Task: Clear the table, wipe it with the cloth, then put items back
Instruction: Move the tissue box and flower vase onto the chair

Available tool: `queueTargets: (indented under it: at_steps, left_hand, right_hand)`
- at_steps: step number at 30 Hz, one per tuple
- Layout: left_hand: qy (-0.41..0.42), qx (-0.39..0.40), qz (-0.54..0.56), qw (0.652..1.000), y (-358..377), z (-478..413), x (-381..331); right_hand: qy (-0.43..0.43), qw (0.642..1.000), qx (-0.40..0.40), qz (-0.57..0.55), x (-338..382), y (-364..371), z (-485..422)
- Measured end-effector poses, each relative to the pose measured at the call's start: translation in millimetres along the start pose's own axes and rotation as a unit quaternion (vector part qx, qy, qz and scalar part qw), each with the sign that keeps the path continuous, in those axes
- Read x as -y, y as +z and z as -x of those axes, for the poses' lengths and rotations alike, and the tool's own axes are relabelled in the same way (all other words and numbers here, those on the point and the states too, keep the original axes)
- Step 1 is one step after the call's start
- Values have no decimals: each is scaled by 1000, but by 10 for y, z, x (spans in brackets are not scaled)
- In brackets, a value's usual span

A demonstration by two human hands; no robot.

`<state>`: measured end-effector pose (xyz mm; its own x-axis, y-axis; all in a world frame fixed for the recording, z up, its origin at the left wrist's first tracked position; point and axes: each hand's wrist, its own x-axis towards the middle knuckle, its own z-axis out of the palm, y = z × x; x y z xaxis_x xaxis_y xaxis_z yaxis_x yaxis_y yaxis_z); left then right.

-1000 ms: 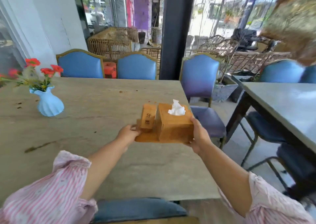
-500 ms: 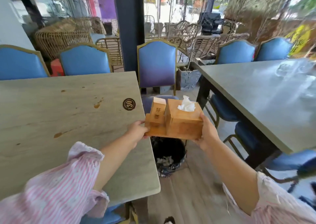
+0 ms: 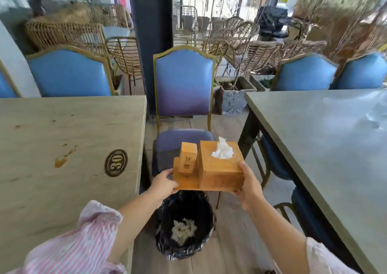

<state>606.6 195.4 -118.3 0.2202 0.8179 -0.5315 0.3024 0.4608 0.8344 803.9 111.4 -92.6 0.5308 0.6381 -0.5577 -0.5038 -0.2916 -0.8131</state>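
A wooden tissue holder (image 3: 217, 171) with a white tissue (image 3: 222, 150) poking out and a small toothpick box (image 3: 187, 158) on its tray hangs in the air in the gap between two tables. My left hand (image 3: 163, 183) grips the tray's left edge. My right hand (image 3: 249, 187) grips the tissue box's right side. The holder is above a bin and off the light stone table (image 3: 62, 152) at the left, which bears a round "30" badge (image 3: 115, 162) and brown stains. No cloth is in view.
A bin lined with a black bag (image 3: 185, 223) holding white scraps stands on the floor under the holder. A blue chair (image 3: 183, 98) stands ahead in the gap. A grey table (image 3: 326, 148) fills the right side, with more blue chairs behind both tables.
Both hands carried the holder rightward off the light table into the gap above the bin. My view turned right; the vase of flowers left the frame.
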Motion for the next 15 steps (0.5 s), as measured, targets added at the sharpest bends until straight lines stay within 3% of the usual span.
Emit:
queueTargets:
  at_steps: [8,15]
  left_hand:
    - [-43,-29,54,997,92,-822,-208]
    - [-101,-89,65,989,236,-2189,-434]
  right_hand:
    - [16,1000,1,19,258,466,-1097]
    - [19,999,29,39,347,1022,-2524]
